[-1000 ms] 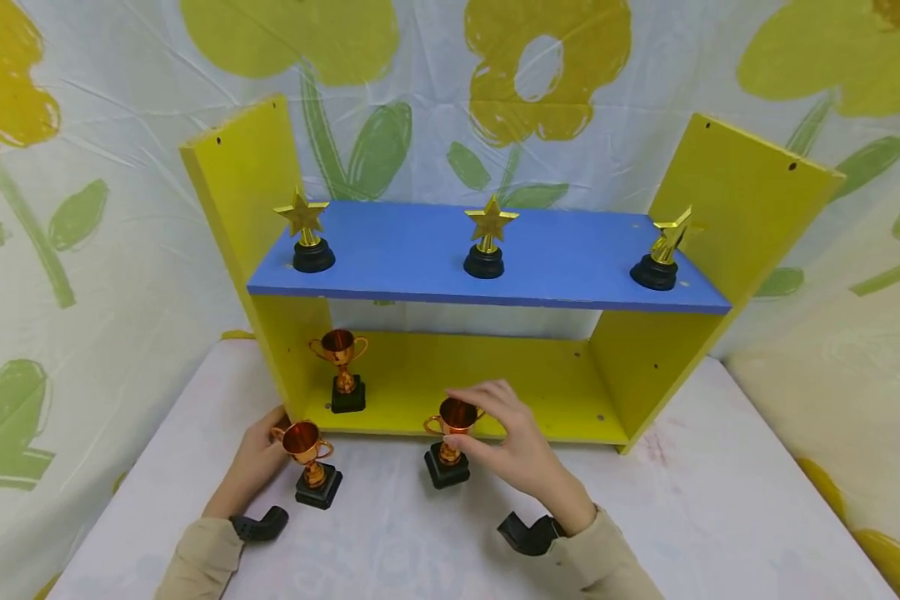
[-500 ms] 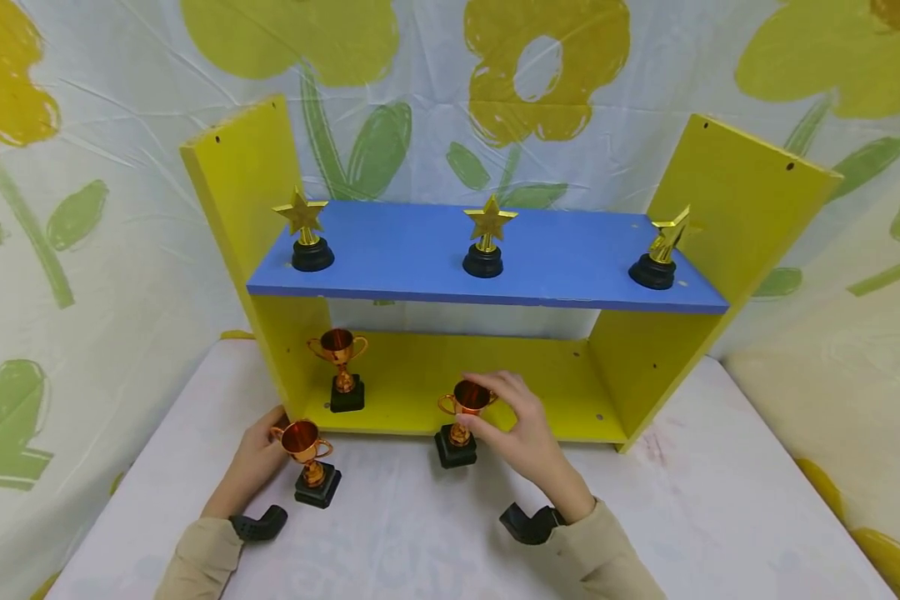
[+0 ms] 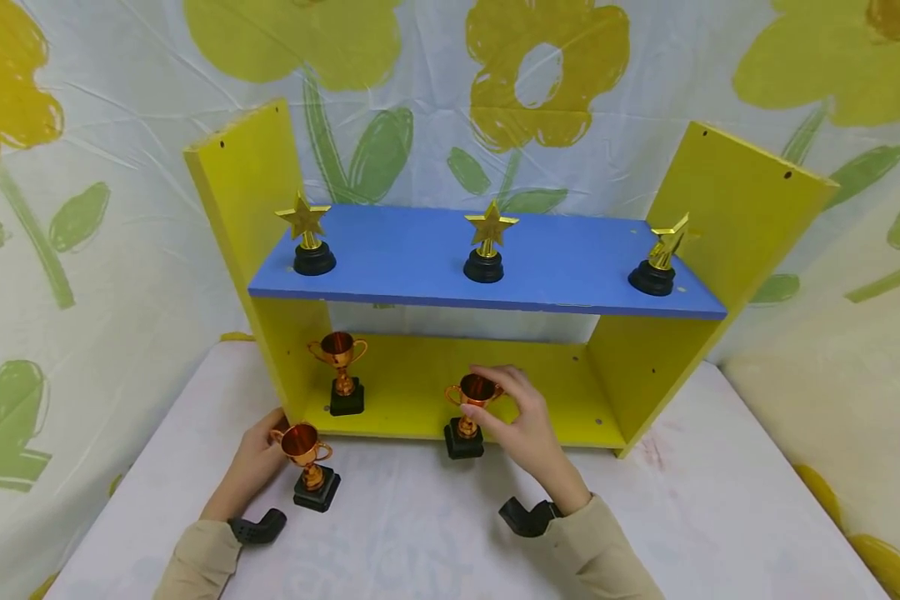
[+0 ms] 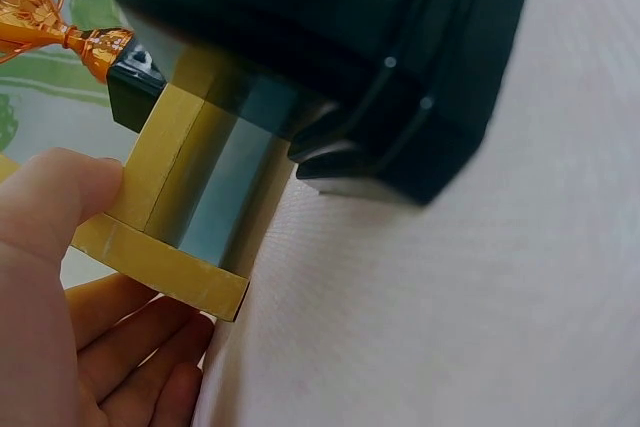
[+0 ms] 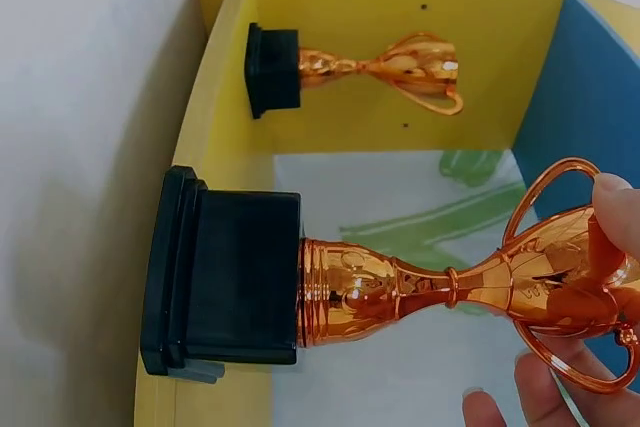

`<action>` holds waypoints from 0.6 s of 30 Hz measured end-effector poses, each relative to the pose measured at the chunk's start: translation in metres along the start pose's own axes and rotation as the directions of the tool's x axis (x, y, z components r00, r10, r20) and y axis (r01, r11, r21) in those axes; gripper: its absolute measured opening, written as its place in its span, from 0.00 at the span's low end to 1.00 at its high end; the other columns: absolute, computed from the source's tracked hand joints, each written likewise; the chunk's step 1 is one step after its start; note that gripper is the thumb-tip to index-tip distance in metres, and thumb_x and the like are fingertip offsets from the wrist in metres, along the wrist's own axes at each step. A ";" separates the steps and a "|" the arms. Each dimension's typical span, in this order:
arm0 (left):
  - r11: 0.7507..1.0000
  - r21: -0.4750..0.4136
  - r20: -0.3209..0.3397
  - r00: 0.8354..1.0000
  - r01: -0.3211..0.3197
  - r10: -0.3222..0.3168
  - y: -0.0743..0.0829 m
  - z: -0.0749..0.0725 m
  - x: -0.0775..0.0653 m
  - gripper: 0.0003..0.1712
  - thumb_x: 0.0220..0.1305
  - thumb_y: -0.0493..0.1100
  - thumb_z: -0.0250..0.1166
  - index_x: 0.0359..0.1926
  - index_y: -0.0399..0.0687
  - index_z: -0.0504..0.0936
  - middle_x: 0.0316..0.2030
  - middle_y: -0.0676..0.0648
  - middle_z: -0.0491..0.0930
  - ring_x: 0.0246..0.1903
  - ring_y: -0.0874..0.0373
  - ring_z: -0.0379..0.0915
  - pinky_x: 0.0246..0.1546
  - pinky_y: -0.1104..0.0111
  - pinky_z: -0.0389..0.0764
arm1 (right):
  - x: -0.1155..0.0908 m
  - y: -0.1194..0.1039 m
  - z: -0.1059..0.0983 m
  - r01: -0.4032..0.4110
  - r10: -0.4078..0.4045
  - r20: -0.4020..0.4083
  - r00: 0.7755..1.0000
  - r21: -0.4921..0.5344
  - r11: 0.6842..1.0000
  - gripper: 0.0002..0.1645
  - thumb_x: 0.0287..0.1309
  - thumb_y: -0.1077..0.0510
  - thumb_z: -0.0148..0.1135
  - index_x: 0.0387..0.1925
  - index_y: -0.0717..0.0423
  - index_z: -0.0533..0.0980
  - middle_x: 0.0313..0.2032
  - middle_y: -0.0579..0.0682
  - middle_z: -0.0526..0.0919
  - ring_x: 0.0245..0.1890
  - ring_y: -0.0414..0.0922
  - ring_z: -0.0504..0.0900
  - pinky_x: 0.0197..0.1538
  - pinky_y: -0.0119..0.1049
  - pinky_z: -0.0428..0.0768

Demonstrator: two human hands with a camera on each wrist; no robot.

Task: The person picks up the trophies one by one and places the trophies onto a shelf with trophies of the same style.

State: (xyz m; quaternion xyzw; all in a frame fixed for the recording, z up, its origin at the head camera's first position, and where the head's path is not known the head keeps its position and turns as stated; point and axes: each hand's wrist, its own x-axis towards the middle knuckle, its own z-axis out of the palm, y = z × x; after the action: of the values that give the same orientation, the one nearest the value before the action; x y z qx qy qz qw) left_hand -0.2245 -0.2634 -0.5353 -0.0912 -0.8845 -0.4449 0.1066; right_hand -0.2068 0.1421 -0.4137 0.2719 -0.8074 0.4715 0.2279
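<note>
My right hand [image 3: 521,417] pinches the cup of a bronze-coloured trophy cup [image 5: 350,292] between thumb and fingers. Its black square base overlaps the front edge of the lower yellow board, at about the middle. My left hand [image 3: 258,450] holds the bottom left corner of the yellow and blue shelf [image 3: 480,287]; in the left wrist view its thumb [image 4: 85,182] lies against the side panel and the fingers are on the panel's other side. A second trophy cup [image 3: 303,446] stands on the table beside that hand. A third trophy cup [image 3: 339,358] stands on the lower board at the left.
Along the blue board stand a left star trophy [image 3: 304,221], a middle star trophy [image 3: 489,233] and a right star trophy [image 3: 663,250]. A flower-printed cloth [image 3: 142,250] hangs behind the shelf. The white table [image 3: 390,550] extends in front of it.
My right hand has carried its trophy cup to the right and toward the shelf, to the front edge of the lower board. The left hand has stayed on the shelf corner.
</note>
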 end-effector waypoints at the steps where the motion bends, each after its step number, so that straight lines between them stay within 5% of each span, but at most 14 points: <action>1: 1.000 0.003 0.000 1.000 -0.006 0.006 0.000 0.000 0.000 0.22 0.62 0.36 0.61 0.59 0.42 0.75 0.48 0.42 0.82 0.47 0.50 0.74 0.51 0.51 0.74 | 0.001 -0.001 0.000 0.001 -0.002 -0.004 1.000 -0.004 1.000 0.32 0.48 0.65 0.76 0.58 0.54 0.78 0.49 0.52 0.81 0.46 0.48 0.76 0.46 0.39 0.76; 9: 1.000 -0.008 0.009 1.000 0.027 -0.027 -0.002 0.000 -0.002 0.24 0.62 0.36 0.61 0.60 0.41 0.75 0.48 0.42 0.81 0.46 0.50 0.74 0.51 0.51 0.74 | 0.011 -0.028 -0.005 0.003 -0.003 -0.021 1.000 0.000 1.000 0.28 0.48 0.71 0.73 0.54 0.65 0.78 0.44 0.61 0.80 0.41 0.54 0.75 0.44 0.34 0.75; 18: 1.000 0.003 -0.003 1.000 -0.001 0.001 0.000 0.001 -0.001 0.23 0.62 0.35 0.61 0.59 0.42 0.76 0.46 0.43 0.82 0.46 0.51 0.74 0.50 0.55 0.75 | 0.017 -0.023 -0.002 -0.036 0.036 -0.042 0.998 0.008 0.999 0.27 0.51 0.68 0.73 0.55 0.61 0.78 0.46 0.59 0.80 0.41 0.53 0.76 0.44 0.38 0.77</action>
State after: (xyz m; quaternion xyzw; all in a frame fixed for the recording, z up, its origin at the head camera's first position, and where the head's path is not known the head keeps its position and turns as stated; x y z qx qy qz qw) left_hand -0.2237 -0.2632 -0.5361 -0.0910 -0.8850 -0.4436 0.1081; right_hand -0.2044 0.1309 -0.3870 0.2481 -0.8055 0.4840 0.2353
